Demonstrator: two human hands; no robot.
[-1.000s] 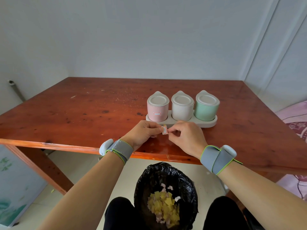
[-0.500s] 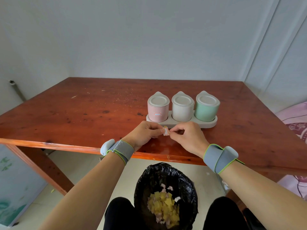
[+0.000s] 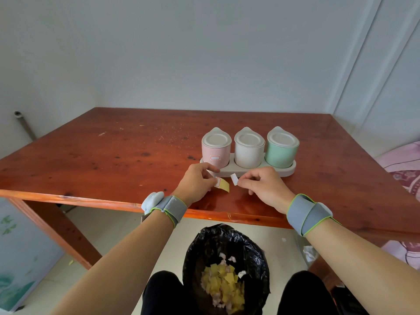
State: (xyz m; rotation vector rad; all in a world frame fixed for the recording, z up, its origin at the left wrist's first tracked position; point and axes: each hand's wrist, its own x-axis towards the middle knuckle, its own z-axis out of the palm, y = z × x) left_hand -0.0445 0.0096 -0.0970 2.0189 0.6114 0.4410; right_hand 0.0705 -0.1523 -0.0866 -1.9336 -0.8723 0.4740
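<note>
My left hand [image 3: 198, 181] pinches a small yellow backing paper [image 3: 223, 185] with a red-edged white label at its near end. My right hand [image 3: 262, 187] pinches a small white sticker [image 3: 234, 179] a little to the right of it. Both hands hover just above the near part of the red-brown table [image 3: 118, 155]. Right behind them, a grey tray [image 3: 288, 170] holds a pink jar [image 3: 216, 147] with a label on its front, a white jar [image 3: 249, 148] and a green jar [image 3: 281, 147], all lidded.
Below the table edge, between my knees, a bin with a black bag [image 3: 226, 267] holds several yellow and white paper scraps. A pink patterned cloth [image 3: 404, 169] lies at the right. Pale walls stand behind the table.
The two hands, which held one small piece together, have pulled apart. The white sticker went with the right hand and the yellow backing stayed with the left.
</note>
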